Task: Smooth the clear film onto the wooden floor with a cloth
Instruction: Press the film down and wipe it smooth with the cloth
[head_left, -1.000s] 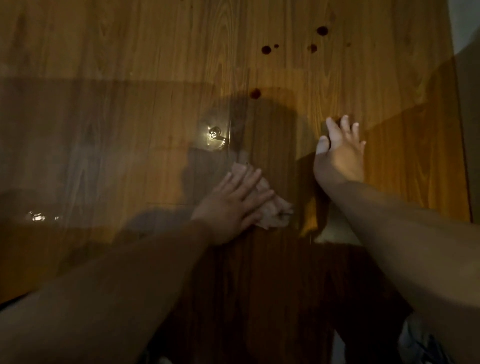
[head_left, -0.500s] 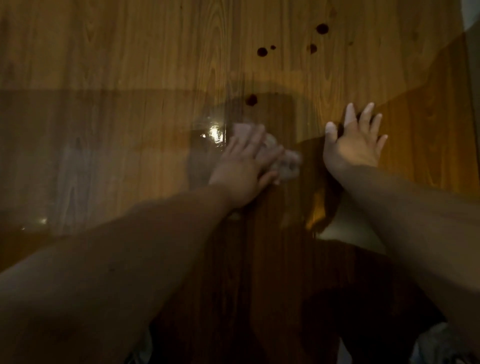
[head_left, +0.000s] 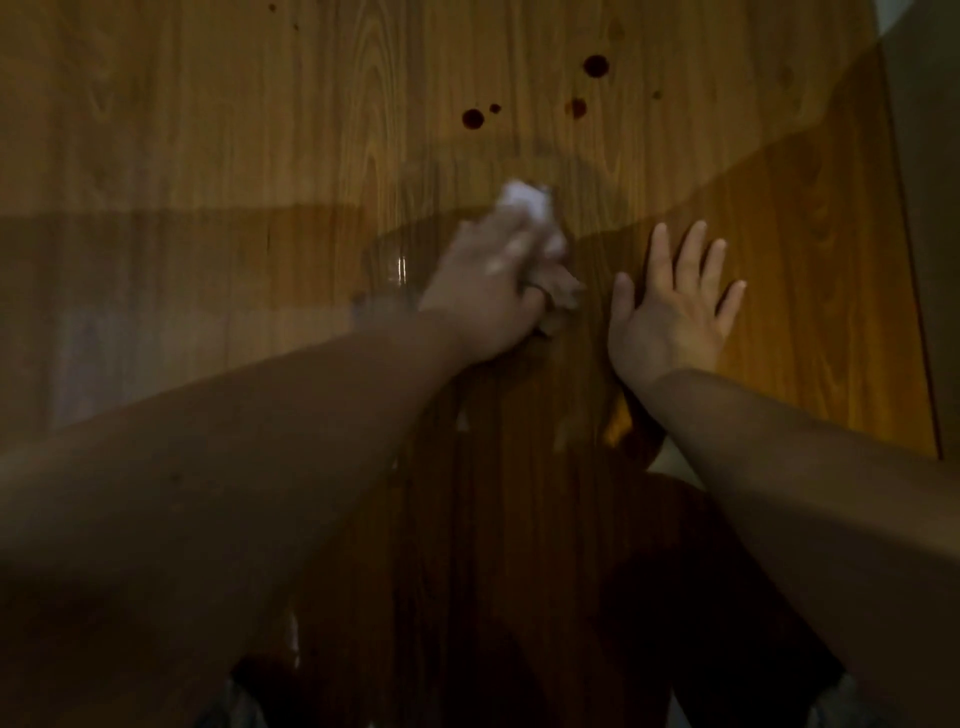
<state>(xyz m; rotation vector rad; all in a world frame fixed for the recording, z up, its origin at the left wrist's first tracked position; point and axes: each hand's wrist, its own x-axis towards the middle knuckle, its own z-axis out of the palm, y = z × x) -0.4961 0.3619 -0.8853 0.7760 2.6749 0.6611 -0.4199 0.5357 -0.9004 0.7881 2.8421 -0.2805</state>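
Note:
The wooden floor (head_left: 249, 104) fills the view, and the clear film (head_left: 156, 291) lies glossy over its nearer part. Its edge shows as a faint line across the left and a diagonal at the right. My left hand (head_left: 488, 296) presses a crumpled white cloth (head_left: 161, 200) down on the film near that edge; the hand is blurred by motion, and the cloth sticks out past the fingertips and the thumb side. My right hand (head_left: 675, 306) lies flat on the film just to the right, fingers spread.
Several dark round spots (head_left: 472, 118) mark the bare wood beyond the cloth. A pale wall or skirting (head_left: 924, 156) runs along the floor's right side. My shadow darkens the floor near my knees (head_left: 519, 571).
My left hand has pushed the cloth forward, away from me, up to the film's far edge. My right hand stayed flat, shifting slightly with fingers spread wider.

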